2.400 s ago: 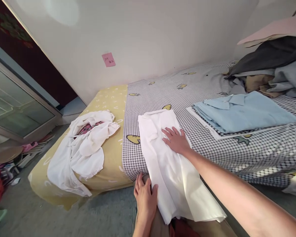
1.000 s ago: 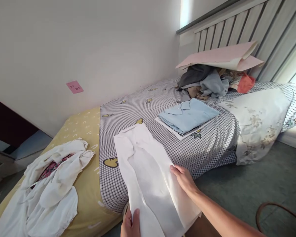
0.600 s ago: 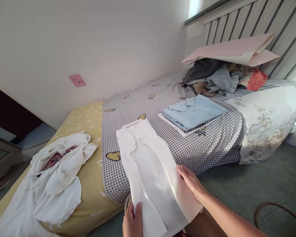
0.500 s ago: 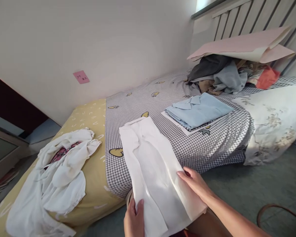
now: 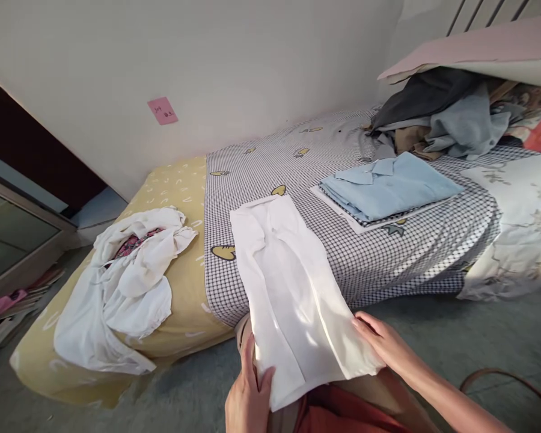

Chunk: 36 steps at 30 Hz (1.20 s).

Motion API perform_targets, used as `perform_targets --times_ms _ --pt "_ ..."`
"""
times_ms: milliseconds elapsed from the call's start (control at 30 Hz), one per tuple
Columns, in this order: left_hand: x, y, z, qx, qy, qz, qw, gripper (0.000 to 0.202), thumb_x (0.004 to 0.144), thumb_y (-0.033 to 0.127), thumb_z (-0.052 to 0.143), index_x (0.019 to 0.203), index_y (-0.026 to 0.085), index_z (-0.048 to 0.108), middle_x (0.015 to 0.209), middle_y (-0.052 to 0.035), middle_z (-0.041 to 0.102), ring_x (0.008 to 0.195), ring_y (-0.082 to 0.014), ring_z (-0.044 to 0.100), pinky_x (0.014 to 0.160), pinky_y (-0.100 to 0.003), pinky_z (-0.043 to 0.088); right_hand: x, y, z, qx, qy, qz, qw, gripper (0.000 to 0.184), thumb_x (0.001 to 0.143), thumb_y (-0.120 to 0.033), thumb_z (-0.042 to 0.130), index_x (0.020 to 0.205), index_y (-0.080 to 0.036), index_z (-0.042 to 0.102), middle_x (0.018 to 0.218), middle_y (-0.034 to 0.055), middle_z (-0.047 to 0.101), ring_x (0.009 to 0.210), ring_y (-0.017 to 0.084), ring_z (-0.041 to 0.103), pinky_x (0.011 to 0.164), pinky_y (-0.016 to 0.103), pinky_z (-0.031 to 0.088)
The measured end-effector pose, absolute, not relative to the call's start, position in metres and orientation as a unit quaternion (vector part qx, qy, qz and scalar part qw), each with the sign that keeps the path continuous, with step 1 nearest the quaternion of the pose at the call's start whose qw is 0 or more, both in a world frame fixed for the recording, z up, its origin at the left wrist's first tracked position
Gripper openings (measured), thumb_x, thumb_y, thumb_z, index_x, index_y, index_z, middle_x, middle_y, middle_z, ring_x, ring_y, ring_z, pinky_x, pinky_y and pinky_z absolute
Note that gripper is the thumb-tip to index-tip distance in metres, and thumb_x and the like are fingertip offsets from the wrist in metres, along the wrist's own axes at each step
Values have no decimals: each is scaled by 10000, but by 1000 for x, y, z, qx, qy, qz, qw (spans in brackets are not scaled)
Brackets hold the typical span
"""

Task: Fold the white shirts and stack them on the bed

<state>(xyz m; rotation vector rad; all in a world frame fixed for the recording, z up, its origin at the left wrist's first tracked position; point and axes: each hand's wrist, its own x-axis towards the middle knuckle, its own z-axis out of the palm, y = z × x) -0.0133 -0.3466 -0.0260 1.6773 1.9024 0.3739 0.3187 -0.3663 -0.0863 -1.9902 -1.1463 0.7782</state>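
Observation:
A white shirt [image 5: 293, 288], folded into a long strip, lies from the checked bedsheet [image 5: 324, 252] down over my lap. My left hand [image 5: 249, 397] grips its lower left corner, thumb on top of the cloth. My right hand [image 5: 383, 344] holds the lower right edge, fingers curled on the fabric. The shirt's collar end rests on the bed.
A folded light-blue shirt [image 5: 390, 187] lies on checked cloth further right. A crumpled white garment [image 5: 126, 282] sits on the yellow sheet [image 5: 180, 180] at left. A pile of clothes [image 5: 451, 114] under a pink board [image 5: 478, 51] and a floral pillow [image 5: 518, 228] lie at right. The floor is grey.
My right hand slid from the shirt's middle down to its lower right edge. My left hand took hold of the lower left corner. The view swung right, then partly back left.

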Motion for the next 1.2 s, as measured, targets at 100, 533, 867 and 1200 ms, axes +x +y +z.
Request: perform_targets --times_ms 100,533,867,1200 --pt "-30 -361 -34 622 693 206 300 603 926 502 434 1474 252 457 809 -15 735 713 -232 715 689 -309 505 333 -379 -98 -749 -458 341 337 440 861 -579 438 889 -273 754 967 94 816 938 321 759 763 377 595" --pt "-36 -352 -13 843 480 190 -153 603 937 146 555 1486 390 498 1586 -120 465 1496 -321 393 1234 -538 263 330 -378 -82 -645 -712 3 278 687 901 -97 444 1552 -315 423 1423 138 577 1278 276 604 1033 447 542" --pt "-5 -322 -13 900 423 20 102 683 808 109 705 1416 390 572 1441 -28 652 1421 -325 507 1275 -662 131 335 -363 -70 -535 -802 65 257 375 953 -217 549 1178 -430 761 1367 -8 695 1333 289 547 1087 537 429" --pt "-7 -314 -27 897 385 165 137 230 941 201 595 951 350 770 1024 35 820 1097 -209 696 1252 -598 237 335 -351 -64 -535 -788 87 292 259 884 -365 671 1116 -386 786 1239 26 761 1253 296 605 1025 497 471"
